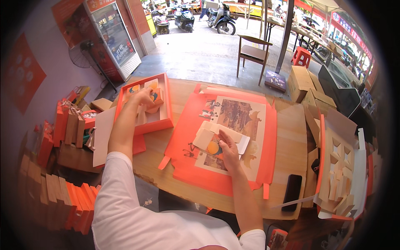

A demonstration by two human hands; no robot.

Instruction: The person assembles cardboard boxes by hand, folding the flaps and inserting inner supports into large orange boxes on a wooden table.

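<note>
Right hand (228, 149), partly open with its fingers nearly straight and the thumb close to them, lies against a partly folded cream-white paper carton (204, 136) with an orange and blue printed panel; whether it grips the carton or only rests on it, I cannot tell. Beneath that hand and carton spreads a flat red-orange cardboard sheet (181, 133) with narrow tabs and a printed picture of a building, on a pale wood-grain tabletop (287, 139).

Ahead and to the left, the left hand (146, 97) reaches into a shallow red-orange rectangular box (156, 126) with a cream interior. Its fingers bend down over a small orange and cream carton (158, 97) inside; how firmly they hold it is hidden. Left of this hand, well apart, red-orange gift boxes (61, 123) stand in a cluttered group.

Right of the right hand and nearer the body lies a black rectangular phone (292, 189). Farther right is an open red-orange box (321, 156) filled with folded cream card inserts. Well beyond both hands stands a brown wooden chair (254, 51).
</note>
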